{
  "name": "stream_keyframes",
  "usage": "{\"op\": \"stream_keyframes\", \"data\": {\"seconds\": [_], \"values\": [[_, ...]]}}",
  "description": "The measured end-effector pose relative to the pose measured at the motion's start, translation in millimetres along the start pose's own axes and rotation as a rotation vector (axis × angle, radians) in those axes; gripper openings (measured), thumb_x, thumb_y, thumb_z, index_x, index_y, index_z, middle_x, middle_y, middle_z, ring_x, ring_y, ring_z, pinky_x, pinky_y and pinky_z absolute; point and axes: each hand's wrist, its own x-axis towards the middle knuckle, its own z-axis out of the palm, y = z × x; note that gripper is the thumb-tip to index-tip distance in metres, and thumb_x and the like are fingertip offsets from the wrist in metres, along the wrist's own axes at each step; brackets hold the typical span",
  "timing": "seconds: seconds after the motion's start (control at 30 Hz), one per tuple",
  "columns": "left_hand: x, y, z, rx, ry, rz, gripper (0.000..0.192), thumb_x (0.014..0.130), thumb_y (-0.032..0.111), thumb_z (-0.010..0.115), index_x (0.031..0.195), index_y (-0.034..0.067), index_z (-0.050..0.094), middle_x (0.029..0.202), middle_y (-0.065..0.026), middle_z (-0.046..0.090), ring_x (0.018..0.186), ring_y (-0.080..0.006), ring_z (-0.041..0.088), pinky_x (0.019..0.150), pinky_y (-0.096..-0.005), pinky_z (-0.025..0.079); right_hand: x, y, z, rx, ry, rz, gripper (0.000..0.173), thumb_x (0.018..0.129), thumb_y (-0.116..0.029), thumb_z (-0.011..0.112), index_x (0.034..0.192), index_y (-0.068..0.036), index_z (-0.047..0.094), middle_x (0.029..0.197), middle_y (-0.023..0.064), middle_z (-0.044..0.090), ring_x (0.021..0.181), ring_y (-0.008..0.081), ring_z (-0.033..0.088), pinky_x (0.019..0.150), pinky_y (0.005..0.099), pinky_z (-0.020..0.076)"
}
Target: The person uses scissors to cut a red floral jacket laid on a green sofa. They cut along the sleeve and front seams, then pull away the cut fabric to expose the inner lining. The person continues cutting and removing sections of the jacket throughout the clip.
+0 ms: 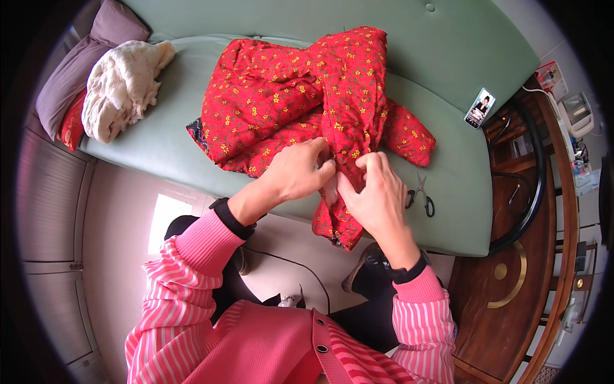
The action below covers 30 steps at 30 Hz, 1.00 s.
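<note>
A red padded garment with small yellow flowers is spread over the green sofa seat. One sleeve hangs past the seat's front edge, and its dark-lined end dangles there. My left hand pinches the cloth on the left of this sleeve, thumb and forefinger close together. Opposite it, my right hand grips the sleeve's right side with bent fingers. Whitish filling shows in a gap in the cloth between my hands. Scissors with black handles lie with blades parted on the seat, right of my right hand.
Cream wadding is heaped at the sofa's left end, against mauve cushions. A phone with a lit screen leans on the backrest at the right. A dark wooden table and a thick black curved tube stand beyond the sofa's right end.
</note>
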Motion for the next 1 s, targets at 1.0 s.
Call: {"op": "stream_keyframes", "data": {"seconds": [1.0], "values": [[20,14,29,0.108,0.254,0.501,0.01,0.088,0.01,0.059,0.082,0.003,0.055,0.075,-0.0147,0.059,0.068,-0.0374,0.062,0.06,-0.0446,0.05,40,31,20,-0.38,0.079,-0.122,0.018,0.08,-0.009,0.061,0.093,-0.002,0.051,0.085,0.0143,0.063,0.074,0.029,0.067,0.059,0.0401,0.0548]]}}
